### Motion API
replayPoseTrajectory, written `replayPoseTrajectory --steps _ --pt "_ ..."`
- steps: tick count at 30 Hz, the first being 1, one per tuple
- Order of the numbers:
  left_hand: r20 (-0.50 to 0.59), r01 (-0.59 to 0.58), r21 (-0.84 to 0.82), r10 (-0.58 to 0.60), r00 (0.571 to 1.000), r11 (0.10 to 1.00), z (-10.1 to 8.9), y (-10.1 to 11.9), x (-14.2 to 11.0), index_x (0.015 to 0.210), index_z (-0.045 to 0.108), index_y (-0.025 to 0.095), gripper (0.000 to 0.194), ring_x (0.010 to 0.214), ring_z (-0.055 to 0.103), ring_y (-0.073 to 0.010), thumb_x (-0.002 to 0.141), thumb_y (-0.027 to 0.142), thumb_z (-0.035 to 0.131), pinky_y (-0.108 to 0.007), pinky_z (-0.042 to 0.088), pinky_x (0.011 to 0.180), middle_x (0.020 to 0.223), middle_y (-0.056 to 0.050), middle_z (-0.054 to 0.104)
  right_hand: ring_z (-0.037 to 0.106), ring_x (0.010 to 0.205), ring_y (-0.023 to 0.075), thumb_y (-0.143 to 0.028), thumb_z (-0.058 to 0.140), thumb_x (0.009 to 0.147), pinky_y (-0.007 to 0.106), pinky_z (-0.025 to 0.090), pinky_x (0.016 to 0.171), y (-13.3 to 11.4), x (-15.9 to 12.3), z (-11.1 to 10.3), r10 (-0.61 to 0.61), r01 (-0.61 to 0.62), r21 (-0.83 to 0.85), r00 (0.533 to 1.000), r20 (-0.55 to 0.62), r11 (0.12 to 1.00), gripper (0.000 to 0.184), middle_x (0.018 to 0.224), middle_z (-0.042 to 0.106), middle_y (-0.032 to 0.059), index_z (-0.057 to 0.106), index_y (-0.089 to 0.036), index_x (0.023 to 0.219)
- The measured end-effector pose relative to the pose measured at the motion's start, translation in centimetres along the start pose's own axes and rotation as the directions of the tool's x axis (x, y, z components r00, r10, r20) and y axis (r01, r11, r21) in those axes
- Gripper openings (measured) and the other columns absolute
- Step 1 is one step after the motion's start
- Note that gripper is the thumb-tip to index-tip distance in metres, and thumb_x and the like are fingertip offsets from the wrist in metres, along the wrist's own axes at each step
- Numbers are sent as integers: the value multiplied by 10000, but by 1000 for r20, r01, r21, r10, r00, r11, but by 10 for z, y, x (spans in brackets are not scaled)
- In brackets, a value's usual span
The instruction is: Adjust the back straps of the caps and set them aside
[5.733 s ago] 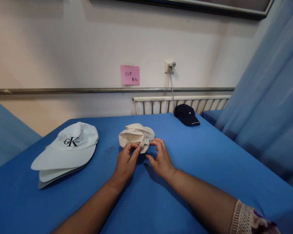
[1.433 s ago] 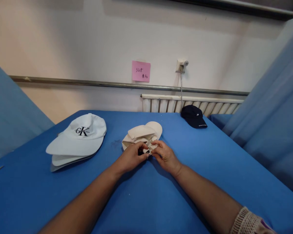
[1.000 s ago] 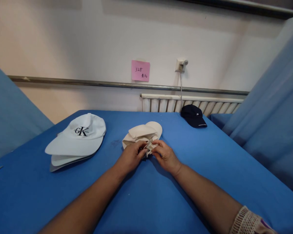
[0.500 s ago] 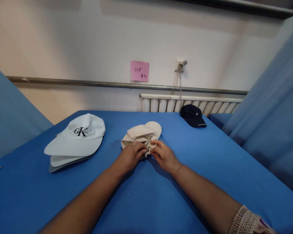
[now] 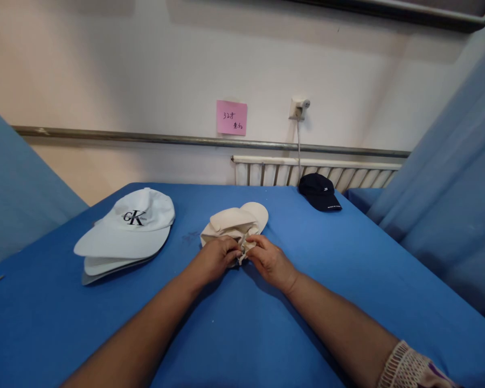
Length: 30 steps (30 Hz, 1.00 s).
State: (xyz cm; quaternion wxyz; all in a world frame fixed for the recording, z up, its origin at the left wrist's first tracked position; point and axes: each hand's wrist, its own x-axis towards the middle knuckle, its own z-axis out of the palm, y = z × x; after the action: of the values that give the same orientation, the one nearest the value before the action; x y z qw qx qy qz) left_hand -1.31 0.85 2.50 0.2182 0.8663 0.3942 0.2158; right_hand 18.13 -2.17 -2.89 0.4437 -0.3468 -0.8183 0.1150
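A beige cap (image 5: 233,218) lies crumpled on the blue-covered table, its brim pointing away to the far right. My left hand (image 5: 218,256) pinches the cap's near edge from the left. From the right, my right hand (image 5: 271,262) grips the same gathered edge, where a strap seems to be. The fingertips of both hands nearly meet, and they hide the exact part between them. To the left sits a stack of caps, topped by a white cap (image 5: 145,215) with black letters on its front.
A dark navy cap (image 5: 318,189) rests at the table's far right edge. Behind the blue tabletop (image 5: 242,334) are a radiator (image 5: 269,173), a metal rail (image 5: 165,139) and a wall socket (image 5: 298,109). A pink note (image 5: 231,117) hangs on the wall. Blue curtains (image 5: 448,161) flank the table.
My right hand's fingers have shifted slightly down along the beige cap's near edge. Everything else looks nearly the same.
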Motion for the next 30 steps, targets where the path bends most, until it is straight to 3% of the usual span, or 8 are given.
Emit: replayPoseTrajectory --steps 4,9,14,22,30 --pt "43 77 -147 -72 996 986 -2 0 0 711 664 171 188 632 557 -151 834 268 560 -257 390 609 679 -21 648 608 1061 213 -154 475 930 379 538 887 -1 0 0 1 -1 12 1000 -6 1000 235 1244 571 104 656 -227 1061" --pt "-4 121 -232 -125 992 965 5 0 -1 769 632 163 141 594 556 -130 823 270 558 -233 410 579 668 -3 646 603 1084 220 -149 459 932 374 533 904 -2 1 -2 -26 26 37 1000 -3 999 235 1230 569 121 652 -199 1056" --pt "-56 147 -202 -161 985 968 8 2 0 726 646 168 143 627 553 -134 799 268 574 -235 410 603 689 -11 645 600 1084 213 -150 466 933 384 528 909 -1 1 -3 -20 19 58 1000 4 998 224 1250 560 109 648 -220 1044" --pt "16 159 -180 -159 987 971 -1 -1 -1 725 643 169 167 601 542 -139 812 276 548 -243 392 577 653 -17 635 601 1072 214 -138 474 927 360 529 886 -3 0 -1 -46 46 17 999 25 999 237 1247 570 110 646 -223 1066" --pt "-38 170 -133 -176 984 976 1 6 -3 707 601 182 114 618 556 -150 772 272 578 -248 385 579 654 -4 639 583 1119 215 -148 471 936 367 516 919 -4 -1 -2 -76 75 32 997 28 997 226 1267 560 106 658 -222 1037"
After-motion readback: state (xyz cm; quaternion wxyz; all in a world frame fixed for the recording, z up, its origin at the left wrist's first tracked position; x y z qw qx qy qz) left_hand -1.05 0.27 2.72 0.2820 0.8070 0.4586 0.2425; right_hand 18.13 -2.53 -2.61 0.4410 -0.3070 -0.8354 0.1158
